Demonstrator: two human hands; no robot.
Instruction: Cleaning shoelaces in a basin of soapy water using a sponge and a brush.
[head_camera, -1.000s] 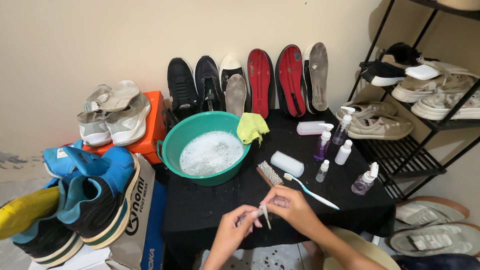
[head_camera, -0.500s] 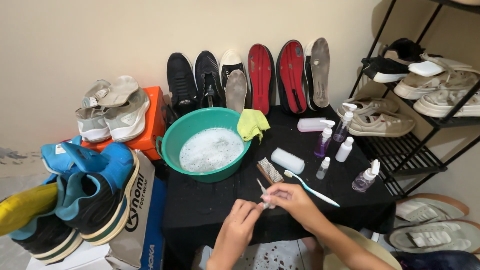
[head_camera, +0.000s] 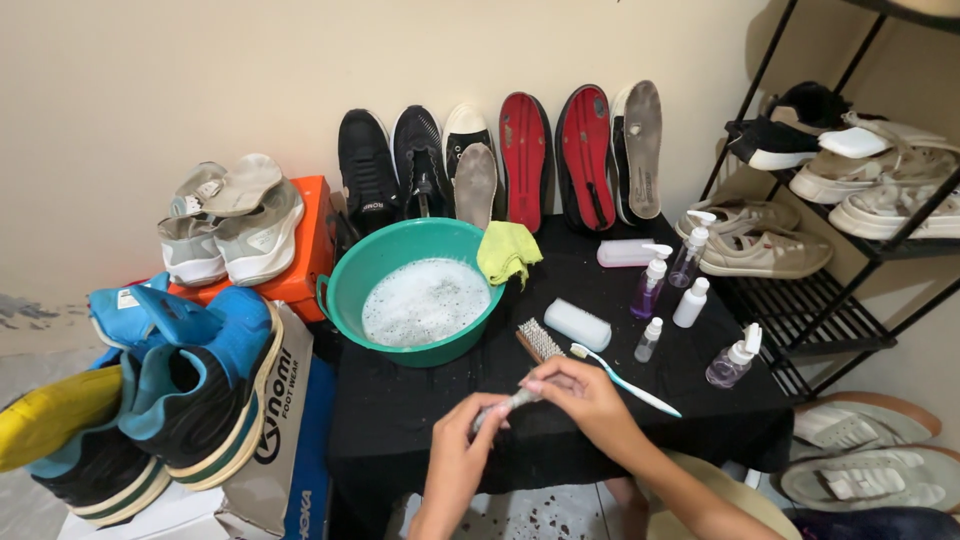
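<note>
On the black table (head_camera: 420, 420) stand one green basin (head_camera: 420, 290) of suds, one yellow cloth (head_camera: 506, 250), five small spray bottles (head_camera: 651, 283), two brushes (head_camera: 577, 325) and one toothbrush (head_camera: 625, 378). Both hands meet over the table's near edge: the left hand (head_camera: 462, 445) and the right hand (head_camera: 580, 395) each pinch an end of a small pale tube-like thing (head_camera: 508, 402), which lies slanted between their fingertips, just in front of the wooden brush (head_camera: 538, 340).

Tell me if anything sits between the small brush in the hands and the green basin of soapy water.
Nothing visible blocks it. Both hands, left and right, hold the small pale brush; only bare black tablecloth lies before the green plastic basin.
</note>
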